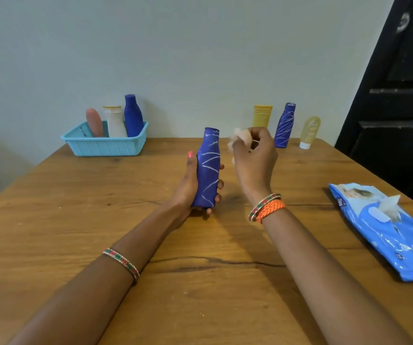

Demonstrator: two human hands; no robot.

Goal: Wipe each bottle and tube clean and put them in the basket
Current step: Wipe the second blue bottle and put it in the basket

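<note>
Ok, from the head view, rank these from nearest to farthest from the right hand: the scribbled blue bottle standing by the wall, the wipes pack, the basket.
From the right hand, which holds a crumpled wipe:
1. Scribbled blue bottle, just behind it by the wall.
2. Wipes pack, at the table's right edge.
3. Basket, far left by the wall.

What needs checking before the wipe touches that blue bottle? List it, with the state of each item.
1. Left hand grips the scribbled blue bottle firmly, upright: ok.
2. Right hand holds the crumpled wipe, beside the bottle's neck: ok.
3. Bottle free of white marks: not ok, lines cover its visible side.
4. Wipe clean enough to use: cannot tell, it is bunched up.
5. Basket has room: ok, three items stand in it and space is left at its left end.
6. Wipes pack has a fresh sheet sticking out: ok.
</note>
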